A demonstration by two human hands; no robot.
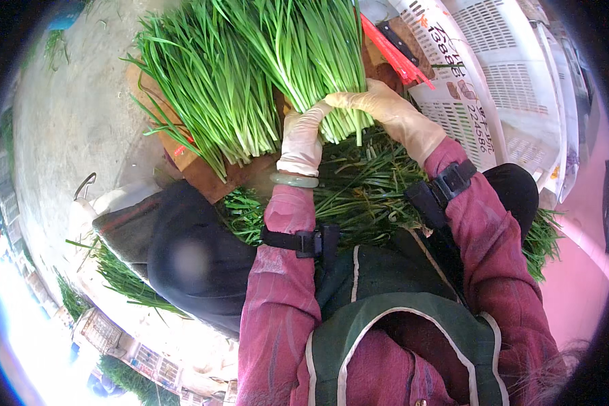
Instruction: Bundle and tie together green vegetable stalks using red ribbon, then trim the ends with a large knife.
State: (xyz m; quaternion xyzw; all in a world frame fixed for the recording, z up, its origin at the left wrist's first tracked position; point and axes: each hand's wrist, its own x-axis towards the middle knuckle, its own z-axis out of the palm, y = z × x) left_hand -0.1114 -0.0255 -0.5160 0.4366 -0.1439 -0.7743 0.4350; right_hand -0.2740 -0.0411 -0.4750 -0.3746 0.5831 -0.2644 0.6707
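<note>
A bunch of garlic chives [330, 61] stands out in front of me, its pale cut stem ends pointing towards my lap. My left hand [304, 134], in a cream rubber glove, wraps the bunch's left side near the base. From the right, my right hand [398, 114], gloved alike, curls around the stems, and the two thumbs come together across the top. Left of the held bunch lies a loose pile of chives [213, 86] with stem ends roughly lined up. Beneath it shows a brown board [223, 177].
Red strips [393, 48] and a black handle [398, 43] lie right of the bunch. White plastic crates [507, 86] bearing writing stand at the right. Loose leaves [370, 182] cover the area before my lap. More chives [132, 279] lie beside my left leg. Concrete floor [86, 101] extends left.
</note>
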